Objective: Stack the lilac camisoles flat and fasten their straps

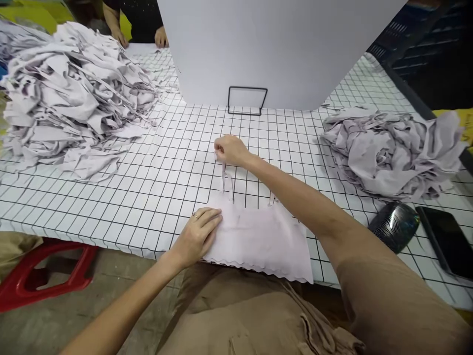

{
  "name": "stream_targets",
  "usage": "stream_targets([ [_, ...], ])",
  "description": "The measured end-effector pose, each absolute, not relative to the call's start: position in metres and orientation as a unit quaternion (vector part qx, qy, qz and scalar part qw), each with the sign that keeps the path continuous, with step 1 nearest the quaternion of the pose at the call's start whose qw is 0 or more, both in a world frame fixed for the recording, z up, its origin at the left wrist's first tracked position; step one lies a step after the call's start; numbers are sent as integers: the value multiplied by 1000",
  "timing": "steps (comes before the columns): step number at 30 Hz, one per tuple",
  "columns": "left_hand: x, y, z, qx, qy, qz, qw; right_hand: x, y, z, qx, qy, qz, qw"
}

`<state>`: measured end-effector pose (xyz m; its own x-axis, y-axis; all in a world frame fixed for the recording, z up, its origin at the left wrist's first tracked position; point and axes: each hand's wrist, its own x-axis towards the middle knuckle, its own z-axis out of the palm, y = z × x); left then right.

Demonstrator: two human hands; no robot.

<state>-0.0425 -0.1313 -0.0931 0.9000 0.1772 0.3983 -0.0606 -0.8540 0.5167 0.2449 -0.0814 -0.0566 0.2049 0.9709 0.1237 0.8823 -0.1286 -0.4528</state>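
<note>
A pale pink camisole top point(258, 236) lies flat at the table's near edge, its wavy hem toward me and its thin straps pointing away. My left hand point(201, 229), with a ring on one finger, rests on the left side of the top, fingers stretched out. Beyond the top, my right hand point(231, 149) has its fingers closed in a pinch on the left shoulder strap point(223, 177), pulling it up and away from the body. The other strap point(272, 198) lies partly hidden behind my right forearm.
A large heap of pale garments point(74, 98) covers the left; a smaller pile point(391, 148) lies right. A white board point(281, 49) with a wire stand point(247, 101) stands ahead. A shiny dark object point(395, 224) and a phone point(447, 241) lie right. Another person's hands point(161, 37) show behind.
</note>
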Motion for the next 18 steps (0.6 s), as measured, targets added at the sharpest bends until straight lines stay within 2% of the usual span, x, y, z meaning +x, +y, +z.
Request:
stream_targets([
  [2, -42, -130, -88, 920, 43, 219, 323, 250, -90, -53, -726, -568, 155, 357],
  [4, -38, -124, -76, 879, 87, 209, 420, 255, -103, -45, -673, -527, 224, 468],
  [7, -24, -105, -54, 727, 218, 157, 632, 257, -127, -26, -578, -523, 301, 550],
  [9, -12, -89, -41, 588, 279, 111, 751, 254, -144, -13, -535, -538, 317, 568],
  [11, 1, -76, -33, 485, 298, 75, 818, 247, -162, 0, -512, -559, 320, 568],
  [14, 14, -71, -29, 399, 305, 5, 864, 231, -192, 10, -502, -611, 287, 541],
  [18, 23, -95, -32, 326, 288, -78, 897, 198, -233, 4, -469, -728, 176, 469],
])
